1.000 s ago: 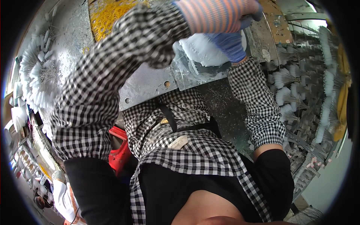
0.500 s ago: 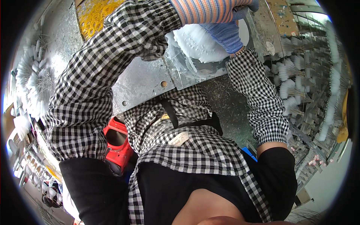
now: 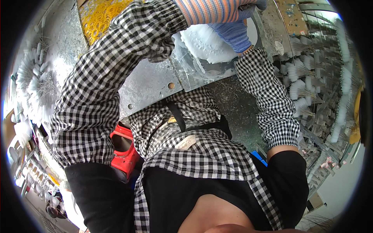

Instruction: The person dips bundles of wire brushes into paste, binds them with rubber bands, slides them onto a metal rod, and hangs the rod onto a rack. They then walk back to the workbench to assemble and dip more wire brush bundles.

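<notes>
At the top edge of the head view my left hand (image 3: pixel 213 11), in an orange and blue striped knit glove, reaches across to the right with its fingers curled in. It overlaps my right hand (image 3: pixel 234 35), which wears a blue knit glove. The left hand covers most of the right fingers, and the picture's edge cuts both hands off. Whatever lies between them is hidden. Just below the hands, a thick, lumpy white paste (image 3: pixel 208 48) is spread on the metal table (image 3: pixel 149 83), with thinner smears toward the table's near edge.
Yellow rubber rings (image 3: pixel 101 23) lie heaped at the back left. Bundles of white-tipped thin wires (image 3: pixel 303 89) fill racks on the right, and similar bundles (image 3: pixel 37 91) stand at the left. A red plastic stool (image 3: pixel 125 149) is by my left side, beneath the table's height.
Both hands stay together above the paste, almost in the same place. My left upper arm and sleeve have shifted slightly to the right.
</notes>
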`<state>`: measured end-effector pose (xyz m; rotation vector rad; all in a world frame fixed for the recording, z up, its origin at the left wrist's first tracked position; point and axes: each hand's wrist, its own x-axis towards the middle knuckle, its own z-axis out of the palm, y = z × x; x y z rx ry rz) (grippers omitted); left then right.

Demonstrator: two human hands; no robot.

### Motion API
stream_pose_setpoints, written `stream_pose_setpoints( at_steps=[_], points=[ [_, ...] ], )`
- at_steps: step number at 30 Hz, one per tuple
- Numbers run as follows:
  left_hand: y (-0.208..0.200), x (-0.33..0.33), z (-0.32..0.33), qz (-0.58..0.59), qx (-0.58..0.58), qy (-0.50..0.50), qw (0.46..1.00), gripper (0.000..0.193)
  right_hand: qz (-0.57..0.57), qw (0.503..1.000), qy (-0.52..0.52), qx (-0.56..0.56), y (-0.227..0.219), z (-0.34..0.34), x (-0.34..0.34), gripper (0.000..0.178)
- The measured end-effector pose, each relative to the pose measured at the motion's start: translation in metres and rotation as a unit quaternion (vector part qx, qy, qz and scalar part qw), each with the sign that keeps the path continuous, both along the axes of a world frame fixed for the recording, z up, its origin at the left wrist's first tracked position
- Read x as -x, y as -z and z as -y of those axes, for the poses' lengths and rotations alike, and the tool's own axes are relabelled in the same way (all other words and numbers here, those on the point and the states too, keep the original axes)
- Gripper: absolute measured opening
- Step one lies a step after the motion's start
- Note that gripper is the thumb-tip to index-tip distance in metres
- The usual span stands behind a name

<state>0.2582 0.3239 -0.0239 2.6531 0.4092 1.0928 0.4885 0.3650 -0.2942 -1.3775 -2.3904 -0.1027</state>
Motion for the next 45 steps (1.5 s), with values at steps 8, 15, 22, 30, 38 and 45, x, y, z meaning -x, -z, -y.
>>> stream_pose_setpoints(
  at_steps=[8,15,22,30,38,45],
  points=[
    [0.014,0.000,0.012,0.038,-0.051,-0.022,0.998,0.025,-0.226,0.959,-0.050,-0.163,-0.132,0.055,0.067,0.035],
    [0.017,0.012,0.015,0.049,-0.037,-0.025,0.998,0.024,-0.286,0.949,-0.074,-0.107,-0.139,0.060,0.073,0.040],
    [0.011,0.005,0.014,0.053,-0.057,-0.015,0.997,0.024,-0.225,0.961,-0.085,-0.133,-0.156,0.062,0.083,0.043],
    [0.005,-0.004,0.010,0.012,-0.061,-0.022,0.998,0.025,-0.232,0.959,-0.061,-0.153,-0.139,0.054,0.071,0.049],
    [0.011,-0.010,0.011,0.034,-0.102,-0.021,0.994,0.024,-0.203,0.967,-0.043,-0.145,-0.136,0.057,0.061,0.049],
    [0.009,-0.006,0.012,0.022,-0.070,-0.024,0.997,0.024,-0.180,0.973,-0.039,-0.140,-0.131,0.057,0.063,0.049]
  ],
)
